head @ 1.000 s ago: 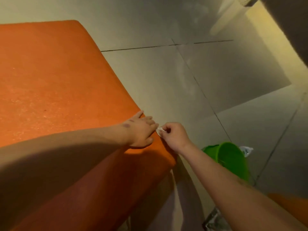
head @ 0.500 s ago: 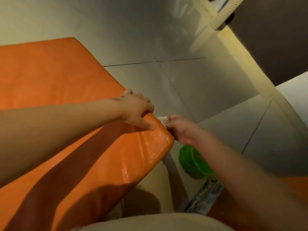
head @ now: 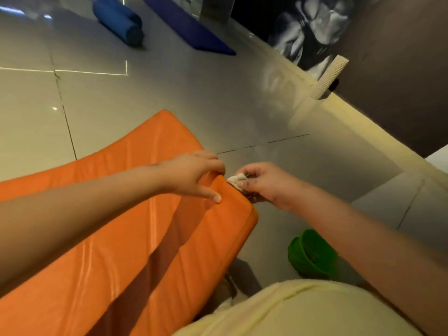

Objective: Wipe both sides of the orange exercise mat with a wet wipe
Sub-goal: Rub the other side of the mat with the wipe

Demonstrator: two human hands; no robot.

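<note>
The orange exercise mat point(head: 116, 238) fills the lower left, its right edge raised off the tiled floor and bent into a ridge. My left hand point(head: 194, 175) grips that raised edge, fingers over the top and thumb pressed on the near face. Just to the right, my right hand point(head: 264, 183) pinches a small crumpled white wet wipe point(head: 236, 180) against the mat's edge near its corner.
A green bucket point(head: 312, 255) stands on the floor at the lower right, beside my arm. A rolled blue mat point(head: 118, 20) and a flat dark-blue mat point(head: 191, 30) lie far off. A pale ledge point(head: 339, 122) and a dark wall run along the right.
The mat's right edge has risen from flat on the floor into a lifted fold, gripped by my left hand. My right hand stays at the edge with the wipe. The view has tilted up.
</note>
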